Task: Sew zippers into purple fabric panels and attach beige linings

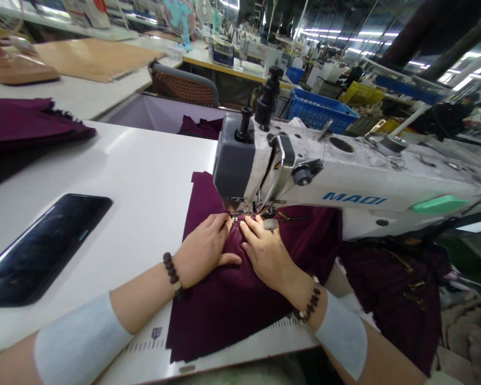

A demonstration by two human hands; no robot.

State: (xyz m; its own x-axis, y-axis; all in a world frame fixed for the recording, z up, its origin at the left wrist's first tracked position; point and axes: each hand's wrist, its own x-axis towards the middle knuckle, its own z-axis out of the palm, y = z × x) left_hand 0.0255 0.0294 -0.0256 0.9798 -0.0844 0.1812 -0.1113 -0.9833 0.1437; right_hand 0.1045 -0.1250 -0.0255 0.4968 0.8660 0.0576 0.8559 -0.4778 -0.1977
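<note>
Fabric: maroon panel (pixel 208 326), flat on the white sewing table (pixel 144 166), under both our hands and the needle area; its far right part runs beneath the machine arm.
Zipper: gold pull (pixel 284 215) on the panel, just right of our right fingertips; the line of the opening seems to run left to right, across our forearms' reach.
Left hand: our left hand (pixel 204 243) lies palm down, fingers together on the cloth, thumb spread towards the right hand.
Right hand: our right hand (pixel 266 256) presses its fingertips down, slightly parted, seemingly the nearer to the needle; we cannot tell whether it pinches any cloth.
Machine: MAQI sewing machine (pixel 304 160), its head just beyond our fingertips, its arm stretching right.
Left side: smartphone (pixel 48 246) lying flat, with folded maroon cloth (pixel 24 125) beyond it.
Right side: maroon pieces with gold zippers (pixel 401 299) hanging beside the table.
</note>
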